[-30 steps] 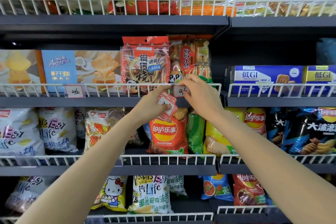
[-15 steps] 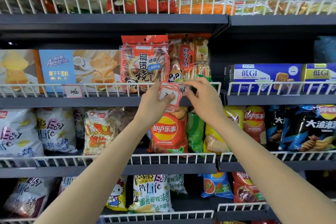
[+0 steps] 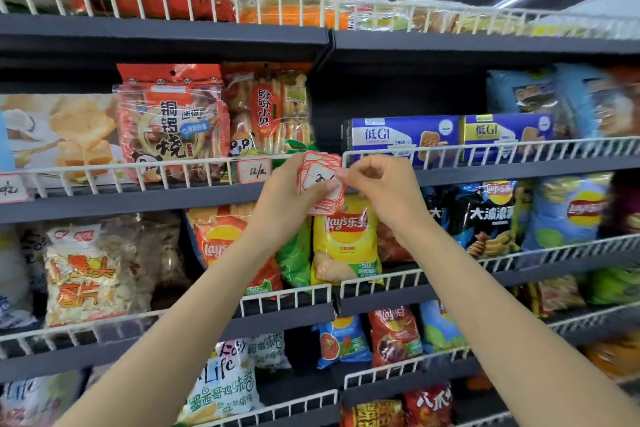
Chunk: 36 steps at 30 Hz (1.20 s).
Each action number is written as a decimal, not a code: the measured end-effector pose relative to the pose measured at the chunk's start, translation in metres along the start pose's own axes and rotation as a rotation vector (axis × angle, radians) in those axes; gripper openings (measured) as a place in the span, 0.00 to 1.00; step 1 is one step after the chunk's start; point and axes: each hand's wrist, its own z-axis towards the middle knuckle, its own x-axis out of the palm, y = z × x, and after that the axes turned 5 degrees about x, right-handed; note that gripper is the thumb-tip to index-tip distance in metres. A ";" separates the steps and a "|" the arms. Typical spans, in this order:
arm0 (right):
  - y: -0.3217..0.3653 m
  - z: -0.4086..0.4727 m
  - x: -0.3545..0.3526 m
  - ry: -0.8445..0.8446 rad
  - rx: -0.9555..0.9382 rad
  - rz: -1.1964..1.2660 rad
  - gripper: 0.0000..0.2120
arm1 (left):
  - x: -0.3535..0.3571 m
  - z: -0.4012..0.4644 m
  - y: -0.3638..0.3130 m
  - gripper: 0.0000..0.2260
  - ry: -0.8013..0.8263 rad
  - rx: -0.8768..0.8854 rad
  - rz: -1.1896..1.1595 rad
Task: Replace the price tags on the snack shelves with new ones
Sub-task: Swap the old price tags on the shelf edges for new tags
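We face snack shelves. Our left hand (image 3: 287, 198) grips a stack of red-bordered tags (image 3: 320, 182) in front of the middle shelf's rail (image 3: 138, 168). Our right hand (image 3: 377, 184) pinches the top tag's edge. We seem to be peeling one off; next it needs fixing to the rail, near the tag already hanging (image 3: 255, 170).

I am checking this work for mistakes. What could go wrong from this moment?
1. The left hand holds a fanned stack of tags while the right hand pinches its edge; several tags may come away together or drop.
2. The tag on the rail sits just beside the hands and might be knocked off.
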 end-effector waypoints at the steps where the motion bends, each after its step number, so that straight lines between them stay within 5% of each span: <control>1: -0.003 0.001 -0.011 -0.008 -0.016 -0.027 0.06 | 0.011 0.003 -0.006 0.08 0.001 0.008 0.002; 6: -0.027 0.007 -0.075 -0.001 -0.053 -0.108 0.06 | 0.074 0.019 -0.028 0.09 -0.024 -0.017 -0.012; 13: -0.064 0.030 -0.161 0.077 -0.097 -0.148 0.07 | 0.163 0.039 -0.061 0.26 -0.139 -0.121 0.037; 21: -0.089 0.052 -0.203 0.173 -0.046 -0.003 0.04 | 0.206 0.051 -0.083 0.08 -0.188 -0.161 0.080; 29: -0.108 0.071 -0.211 0.023 -0.071 -0.058 0.05 | 0.213 0.063 -0.065 0.21 -0.165 -0.247 0.172; 36: -0.115 0.090 -0.212 -0.028 -0.113 -0.143 0.10 | 0.225 0.078 -0.051 0.20 -0.136 -0.291 0.259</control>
